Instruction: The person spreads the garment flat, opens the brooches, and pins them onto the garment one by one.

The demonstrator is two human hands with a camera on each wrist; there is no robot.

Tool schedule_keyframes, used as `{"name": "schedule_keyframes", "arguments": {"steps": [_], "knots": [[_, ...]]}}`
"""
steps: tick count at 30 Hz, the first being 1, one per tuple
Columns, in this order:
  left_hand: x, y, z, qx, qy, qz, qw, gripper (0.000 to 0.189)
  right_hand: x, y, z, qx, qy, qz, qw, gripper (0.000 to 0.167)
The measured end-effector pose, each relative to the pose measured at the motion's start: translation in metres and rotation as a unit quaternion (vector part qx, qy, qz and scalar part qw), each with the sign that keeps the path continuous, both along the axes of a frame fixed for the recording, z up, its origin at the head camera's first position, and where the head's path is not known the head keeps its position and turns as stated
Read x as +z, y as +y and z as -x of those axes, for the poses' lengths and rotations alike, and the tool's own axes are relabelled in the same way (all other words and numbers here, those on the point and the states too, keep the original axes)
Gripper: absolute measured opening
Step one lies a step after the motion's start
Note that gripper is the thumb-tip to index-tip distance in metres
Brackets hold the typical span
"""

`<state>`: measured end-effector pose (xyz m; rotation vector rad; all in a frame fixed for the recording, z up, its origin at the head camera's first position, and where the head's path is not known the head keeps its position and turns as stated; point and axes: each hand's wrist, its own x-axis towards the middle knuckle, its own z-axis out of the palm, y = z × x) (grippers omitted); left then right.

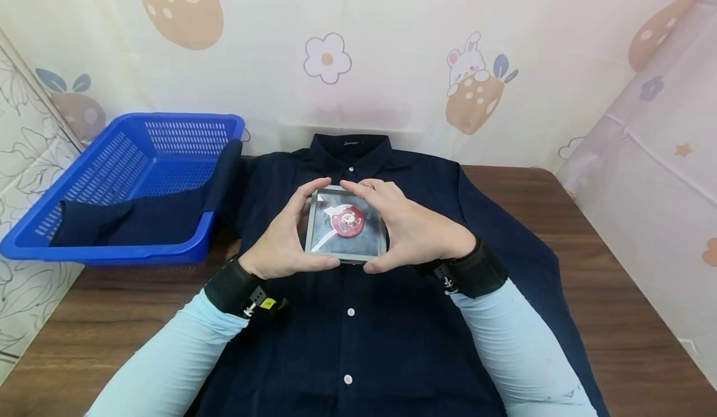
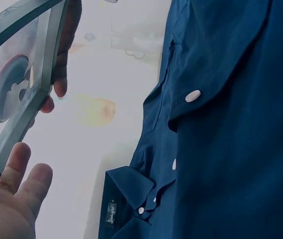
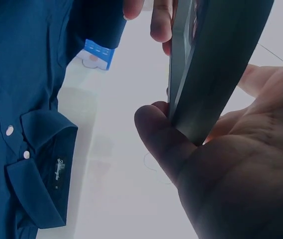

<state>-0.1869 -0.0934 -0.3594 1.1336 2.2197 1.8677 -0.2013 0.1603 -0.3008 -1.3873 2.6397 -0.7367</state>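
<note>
Both hands hold a square display frame (image 1: 350, 258) up over the shirt, one at each side. It has a grey-green rim and clear film, with a round red badge (image 1: 347, 221) in the middle. My left hand (image 1: 285, 243) grips the left side, thumb at the near edge and fingers at the far edge. The right hand (image 1: 417, 230) grips the opposite side the same way. In the left wrist view, the tilted frame (image 2: 44, 50) stands above the fingertips. Its thick side (image 3: 226, 64) shows in the right wrist view, between thumb and fingers.
A dark navy button-up shirt (image 1: 392, 336) lies spread front-up on the wooden table (image 1: 633, 317), collar away from me. At the left stands a blue plastic basket (image 1: 112, 255), with a navy sleeve (image 1: 145, 218) draped over its side and into it. A printed curtain (image 1: 392, 50) hangs behind.
</note>
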Motion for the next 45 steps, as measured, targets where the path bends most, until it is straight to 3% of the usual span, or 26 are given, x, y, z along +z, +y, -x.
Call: {"name": "schedule_keyframes", "arguments": {"steps": [25, 33, 45], "knots": [[0.0018, 0.0032, 0.0018, 0.019, 0.031, 0.008, 0.9993, 0.111, 0.0026, 0.0034, 0.0046, 0.011, 0.001, 0.026, 0.9996, 0.112], [0.0024, -0.0003, 0.0016, 0.004, 0.031, 0.007, 0.9995, 0.122, 0.0026, 0.0033, 0.004, 0.017, -0.004, 0.044, 0.9989, 0.113], [0.0045, -0.0015, 0.0009, -0.002, 0.034, 0.009, 0.9994, 0.123, 0.0046, 0.0035, 0.0023, 0.008, -0.014, 0.052, 0.9985, 0.112]]}}
